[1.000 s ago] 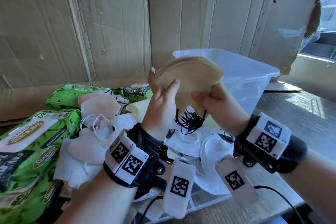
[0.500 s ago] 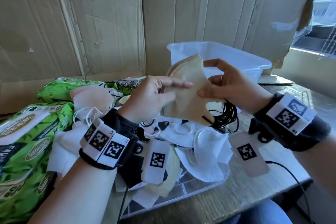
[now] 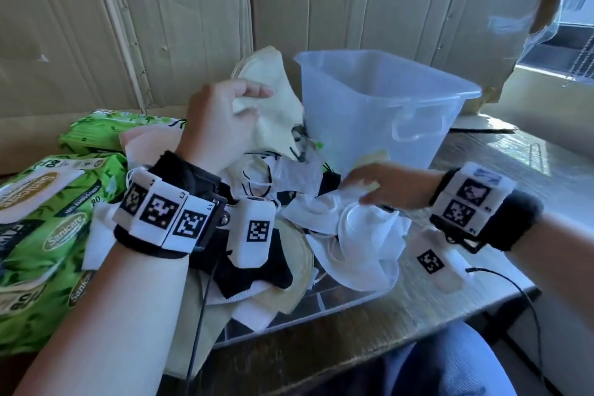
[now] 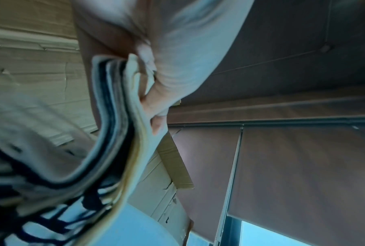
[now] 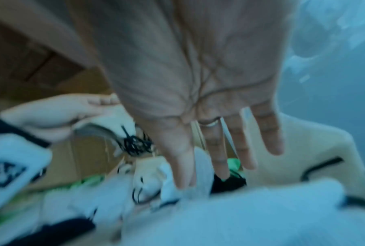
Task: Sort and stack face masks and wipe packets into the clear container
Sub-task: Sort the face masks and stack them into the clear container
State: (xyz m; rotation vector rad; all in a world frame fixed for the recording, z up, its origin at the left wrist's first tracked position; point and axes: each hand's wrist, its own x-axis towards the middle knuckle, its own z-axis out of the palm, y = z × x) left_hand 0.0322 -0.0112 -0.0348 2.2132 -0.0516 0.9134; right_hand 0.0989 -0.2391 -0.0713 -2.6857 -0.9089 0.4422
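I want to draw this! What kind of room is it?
Probably a makeshift sorting spot indoors, though I can't be sure: a wooden table against flattened cardboard sheets, beside a window, piled with face masks and green wipe packets.

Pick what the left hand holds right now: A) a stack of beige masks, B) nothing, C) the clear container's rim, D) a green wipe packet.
A: the left hand grips a stack of beige masks beside the container; the left wrist view shows the layered edges in its fingers.
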